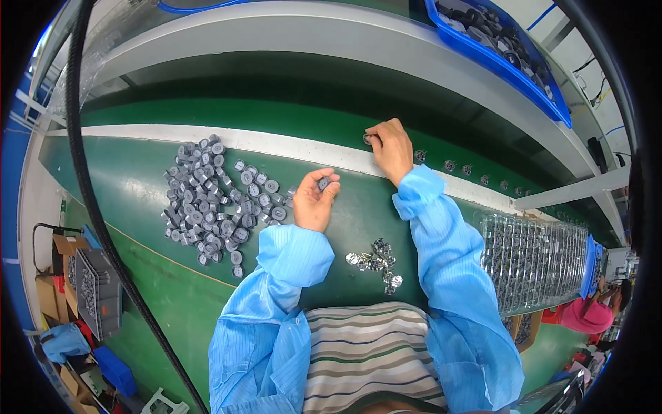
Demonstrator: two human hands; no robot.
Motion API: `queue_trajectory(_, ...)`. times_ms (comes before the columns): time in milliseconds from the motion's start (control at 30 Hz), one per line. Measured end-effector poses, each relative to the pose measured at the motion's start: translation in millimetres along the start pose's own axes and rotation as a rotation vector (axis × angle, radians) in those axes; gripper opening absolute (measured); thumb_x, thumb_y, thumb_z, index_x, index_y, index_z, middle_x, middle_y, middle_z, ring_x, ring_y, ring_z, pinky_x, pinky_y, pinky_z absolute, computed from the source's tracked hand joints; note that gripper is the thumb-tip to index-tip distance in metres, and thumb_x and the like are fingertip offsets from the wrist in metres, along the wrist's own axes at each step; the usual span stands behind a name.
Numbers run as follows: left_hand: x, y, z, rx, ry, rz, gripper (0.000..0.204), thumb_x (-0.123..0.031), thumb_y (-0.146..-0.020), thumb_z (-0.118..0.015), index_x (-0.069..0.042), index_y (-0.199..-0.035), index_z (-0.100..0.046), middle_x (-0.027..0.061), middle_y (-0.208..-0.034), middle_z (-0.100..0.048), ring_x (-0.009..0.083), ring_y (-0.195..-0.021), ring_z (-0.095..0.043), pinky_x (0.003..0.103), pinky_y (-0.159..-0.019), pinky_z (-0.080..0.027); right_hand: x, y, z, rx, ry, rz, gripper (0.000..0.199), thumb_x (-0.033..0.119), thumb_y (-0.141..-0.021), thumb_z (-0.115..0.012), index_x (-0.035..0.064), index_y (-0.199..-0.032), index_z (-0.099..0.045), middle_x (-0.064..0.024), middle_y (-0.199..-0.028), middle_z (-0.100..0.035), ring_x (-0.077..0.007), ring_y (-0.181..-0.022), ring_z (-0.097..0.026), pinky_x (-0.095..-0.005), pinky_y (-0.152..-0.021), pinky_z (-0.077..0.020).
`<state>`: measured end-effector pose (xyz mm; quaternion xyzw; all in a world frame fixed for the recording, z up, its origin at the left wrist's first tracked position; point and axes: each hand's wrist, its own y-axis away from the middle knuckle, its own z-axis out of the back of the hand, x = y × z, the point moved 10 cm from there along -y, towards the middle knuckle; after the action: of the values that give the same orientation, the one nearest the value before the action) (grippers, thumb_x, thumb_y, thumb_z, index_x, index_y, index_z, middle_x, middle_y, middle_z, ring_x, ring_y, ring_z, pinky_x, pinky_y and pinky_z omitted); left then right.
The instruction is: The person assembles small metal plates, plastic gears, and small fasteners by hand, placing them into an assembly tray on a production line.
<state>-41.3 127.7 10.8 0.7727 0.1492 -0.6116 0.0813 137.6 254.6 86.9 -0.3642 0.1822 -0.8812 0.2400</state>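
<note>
My left hand is closed in a pinch over the green worktop, holding a small round grey plastic piece between thumb and fingers. Left of it spreads a big pile of similar grey round pieces. My right hand reaches past the white rail, its fingertips closed on a small round dark piece above the dark green strip. Only part of that piece shows. Between my forearms lies a small heap of shiny metal parts.
Several small metallic pieces stand in a row along the strip to the right. Clear plastic trays of parts sit at the right. A blue bin rests on the shelf above. A black cable crosses the left side. A co-worker in pink is far right.
</note>
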Motion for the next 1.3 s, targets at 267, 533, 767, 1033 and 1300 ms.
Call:
queue_trajectory(267, 20.7, 2.1, -8.8, 0.107, 0.213, 0.2, 0.04, 0.005, -0.099, -0.06, 0.003, -0.138, -0.054, 0.0136, -0.125, -0.065, 0.0164, -0.1, -0.068, 0.026, -0.075, -0.054, 35.9, 33.5, 16.6, 0.226, 0.084, 0.118, 0.022, 0.011, -0.079, -0.077, 0.0062, -0.1, -0.07, -0.0133, -0.106, -0.064, -0.0354, -0.099, -0.061, -0.0447, -0.083, -0.049)
queue_trajectory(533, 9.8, 9.6, -24.7, 0.186, 0.086, 0.231, 0.039, 0.007, -0.094, -0.066, 0.003, -0.131, -0.056, 0.0143, -0.125, -0.066, 0.0188, -0.093, -0.073, 0.024, -0.072, -0.054, 79.9, 151.5, 7.6, 1.089, -0.229, 0.075, 0.015, 0.009, -0.083, -0.075, 0.0052, -0.096, -0.07, -0.0138, -0.091, -0.066, -0.0352, -0.093, -0.067, -0.0445, -0.08, -0.0544)
queue_trajectory(767, 10.4, 6.8, -26.3, 0.215, 0.099, 0.207, 0.041, 0.005, -0.096, -0.066, 0.003, -0.135, -0.054, 0.0142, -0.126, -0.066, 0.0196, -0.092, -0.074, 0.024, -0.07, -0.054, 62.0, 107.2, 5.1, 0.724, -0.415, -0.015, 0.005, -0.001, -0.085, -0.074, -0.0002, -0.089, -0.072, -0.0119, -0.092, -0.067, -0.028, -0.079, -0.068, -0.0356, -0.07, -0.0546)
queue_trajectory(1033, 25.4, 8.8, -24.4, 0.197, 0.139, 0.185, 0.046, 0.014, -0.094, -0.059, 0.001, -0.138, -0.055, 0.0142, -0.135, -0.061, 0.0223, -0.107, -0.072, 0.028, -0.08, -0.058, 41.3, 97.3, 14.9, 0.284, -0.18, 0.035, 0.017, -0.001, -0.081, -0.076, 0.0005, -0.095, -0.067, -0.0129, -0.093, -0.063, -0.0308, -0.087, -0.065, -0.0386, -0.073, -0.0532)
queue_trajectory(1300, -11.1, 15.7, -32.9, 0.174, -0.317, -0.065, 0.04, 0.019, -0.081, -0.072, 0.001, -0.116, -0.065, 0.0101, -0.114, -0.066, 0.0185, -0.098, -0.075, 0.026, -0.074, -0.059, 13.4, 95.3, 10.8, 0.322, -0.172, -0.068, 0.02, 0.001, -0.08, -0.077, 0.0037, -0.098, -0.067, -0.0123, -0.096, -0.062, -0.0328, -0.092, -0.062, -0.0411, -0.08, -0.0525)
